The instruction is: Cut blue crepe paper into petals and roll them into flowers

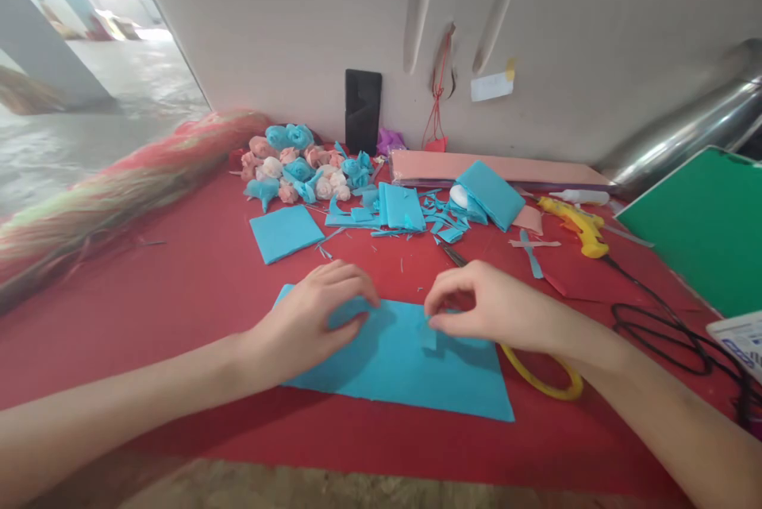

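Note:
A wide blue crepe-paper sheet [381,374] lies on the red tabletop beneath both hands. Over its left part is my left hand [315,318], its fingers curved and thumb held apart, with nothing visible between them. My right hand [470,302] pinches a small blue paper scrap [428,334] between thumb and fingers above the sheet's right half. Scissors with a yellow handle [551,390] lie under my right hand and wrist, the blades showing just beyond the hand. A folded blue paper square [286,233] rests beyond my left hand.
Blue, pink and white paper flowers [303,167] are heaped at the back left, beside blue offcuts [440,215]. A phone [363,110] leans on the wall. At right are a yellow glue gun [577,225], its black cable [655,334] and a green board [702,231].

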Demonstrator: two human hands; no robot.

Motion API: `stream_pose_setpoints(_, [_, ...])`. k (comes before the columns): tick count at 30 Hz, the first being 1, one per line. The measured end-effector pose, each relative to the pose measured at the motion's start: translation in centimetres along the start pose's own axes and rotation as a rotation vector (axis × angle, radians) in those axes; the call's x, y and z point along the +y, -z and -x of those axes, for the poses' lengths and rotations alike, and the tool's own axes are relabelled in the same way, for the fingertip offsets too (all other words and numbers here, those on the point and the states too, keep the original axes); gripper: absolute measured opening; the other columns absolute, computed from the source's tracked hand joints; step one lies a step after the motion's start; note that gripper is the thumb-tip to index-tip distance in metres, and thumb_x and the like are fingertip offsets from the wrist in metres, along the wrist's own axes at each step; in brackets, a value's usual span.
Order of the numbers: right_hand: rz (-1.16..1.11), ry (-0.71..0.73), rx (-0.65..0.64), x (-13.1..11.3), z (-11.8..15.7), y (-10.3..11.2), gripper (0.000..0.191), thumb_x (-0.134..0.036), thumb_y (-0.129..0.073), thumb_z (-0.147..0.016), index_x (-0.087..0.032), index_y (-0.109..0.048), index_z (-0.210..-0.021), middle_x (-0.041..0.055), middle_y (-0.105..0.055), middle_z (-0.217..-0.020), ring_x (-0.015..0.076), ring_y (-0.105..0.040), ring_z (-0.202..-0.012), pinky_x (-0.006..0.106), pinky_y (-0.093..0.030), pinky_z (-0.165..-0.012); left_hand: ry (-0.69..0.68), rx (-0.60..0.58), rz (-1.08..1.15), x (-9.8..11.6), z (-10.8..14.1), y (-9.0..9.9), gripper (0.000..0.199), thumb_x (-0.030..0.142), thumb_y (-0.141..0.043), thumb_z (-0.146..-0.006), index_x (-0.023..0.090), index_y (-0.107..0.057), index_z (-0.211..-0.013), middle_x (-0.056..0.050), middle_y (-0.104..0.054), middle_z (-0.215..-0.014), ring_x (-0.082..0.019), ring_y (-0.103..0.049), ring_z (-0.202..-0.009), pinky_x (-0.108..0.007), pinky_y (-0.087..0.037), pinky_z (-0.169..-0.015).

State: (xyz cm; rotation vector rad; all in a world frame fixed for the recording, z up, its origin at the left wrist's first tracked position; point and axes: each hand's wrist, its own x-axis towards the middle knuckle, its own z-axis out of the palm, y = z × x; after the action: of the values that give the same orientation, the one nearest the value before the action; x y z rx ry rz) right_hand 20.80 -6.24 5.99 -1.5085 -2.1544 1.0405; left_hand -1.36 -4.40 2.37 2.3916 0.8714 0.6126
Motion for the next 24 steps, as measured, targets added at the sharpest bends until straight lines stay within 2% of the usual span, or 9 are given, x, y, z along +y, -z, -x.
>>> stream_pose_setpoints(2, [0.049,0.005,-0.014,1.0,-0.7,-0.5,0.006,-0.017,-0.062,-0.064,-0.019,-0.067,-0.062,-0.0019,-0.063,-0.062,0.0116,-0.054,-0.06,0.022,-0.043,-0.058,-0.029,-0.056,-0.068,-0.9,1.3,0.2,0.019,0.01,-0.044,-0.08,0.018,-0.059,-0.087,-0.006,-0.062,-0.09,-0.018,-0.054,-0.083,-0.03,-0.044,-0.077])
stream_pose_setpoints(5, [0.145,-0.024,0.26,1.8,-1.6,-1.1,0.018,-0.017,-0.05,-0.074,-0.012,-0.067,-0.077,0.0089,-0.064,-0.086,0.021,-0.055,-0.086,0.034,-0.041,-0.077,-0.064,-0.125,-0.116,-1.6,3.0,0.5,0.025,0.008,-0.038,-0.084,0.019,-0.06,-0.088,-0.006,-0.063,-0.095,-0.017,-0.055,-0.088,-0.029,-0.043,-0.078])
stream_pose_setpoints(7, [0.183,-0.023,0.4,1.7,-1.8,-1.4,0.022,-0.016,-0.045,-0.078,-0.01,-0.066,-0.085,0.0122,-0.061,-0.095,0.0232,-0.051,-0.096,0.036,-0.039,-0.082,-0.077,-0.138,-0.123,-1.7,3.8,0.6,0.027,0.007,-0.037,-0.084,0.02,-0.06,-0.091,-0.005,-0.061,-0.101,-0.017,-0.054,-0.093,-0.028,-0.043,-0.081])
stream_pose_setpoints(10, [0.171,0.049,0.273,1.5,-1.7,-1.7,0.009,-0.022,-0.06,-0.071,-0.018,-0.068,-0.072,0.0012,-0.064,-0.074,0.0148,-0.056,-0.073,0.025,-0.043,-0.068,-0.076,-0.163,-0.125,-1.9,4.3,0.7,0.029,0.007,-0.038,-0.084,0.021,-0.059,-0.097,-0.004,-0.059,-0.107,-0.016,-0.054,-0.097,-0.028,-0.043,-0.083])
stream_pose_setpoints(12, [0.182,0.076,0.224,1.6,-1.8,-2.1,0.005,-0.02,-0.065,-0.066,-0.021,-0.068,-0.063,-0.0019,-0.062,-0.063,0.0123,-0.054,-0.063,0.023,-0.042,-0.061,-0.086,-0.176,-0.133,-2.0,4.5,0.7,0.029,0.007,-0.039,-0.084,0.022,-0.058,-0.1,-0.004,-0.059,-0.108,-0.016,-0.054,-0.098,-0.027,-0.043,-0.085])
stream_pose_setpoints(17, [0.259,0.029,0.605,2.2,-3.1,-2.4,0.017,-0.015,-0.051,-0.073,-0.012,-0.067,-0.074,0.011,-0.061,-0.08,0.0255,-0.048,-0.09,0.041,-0.034,-0.082,-0.099,-0.122,-0.268,-2.4,5.4,1.2,0.031,0.013,-0.041,-0.086,0.023,-0.052,-0.114,-0.003,-0.056,-0.117,-0.019,-0.049,-0.11,-0.033,-0.039,-0.096])
stream_pose_setpoints(19, [0.203,0.045,0.585,1.8,-3.6,-2.4,0.013,-0.016,-0.054,-0.072,-0.013,-0.067,-0.072,0.0075,-0.062,-0.076,0.0214,-0.051,-0.082,0.037,-0.038,-0.079,-0.046,-0.053,-0.379,-2.7,5.9,1.5,0.035,0.021,-0.043,-0.087,0.021,-0.046,-0.122,-0.006,-0.052,-0.123,-0.022,-0.047,-0.113,-0.039,-0.037,-0.098])
stream_pose_setpoints(21, [0.11,0.062,0.478,0.8,-4.0,-2.7,0.01,-0.017,-0.057,-0.071,-0.015,-0.067,-0.07,0.0027,-0.064,-0.073,0.0149,-0.055,-0.071,0.028,-0.043,-0.07,0.035,-0.002,-0.479,-3.2,6.4,1.9,0.039,0.031,-0.044,-0.087,0.018,-0.043,-0.124,-0.009,-0.052,-0.123,-0.026,-0.048,-0.112,-0.042,-0.039,-0.095])
stream_pose_setpoints(24, [-0.015,0.069,0.342,-0.9,-4.8,-3.6,0.01,-0.018,-0.057,-0.072,-0.016,-0.067,-0.072,-0.0002,-0.066,-0.075,0.0102,-0.058,-0.066,0.021,-0.044,-0.061,0.136,0.019,-0.578,-3.6,6.9,2.2,0.045,0.043,-0.045,-0.085,0.015,-0.045,-0.12,-0.011,-0.056,-0.115,-0.028,-0.052,-0.104,-0.045,-0.042,-0.09])
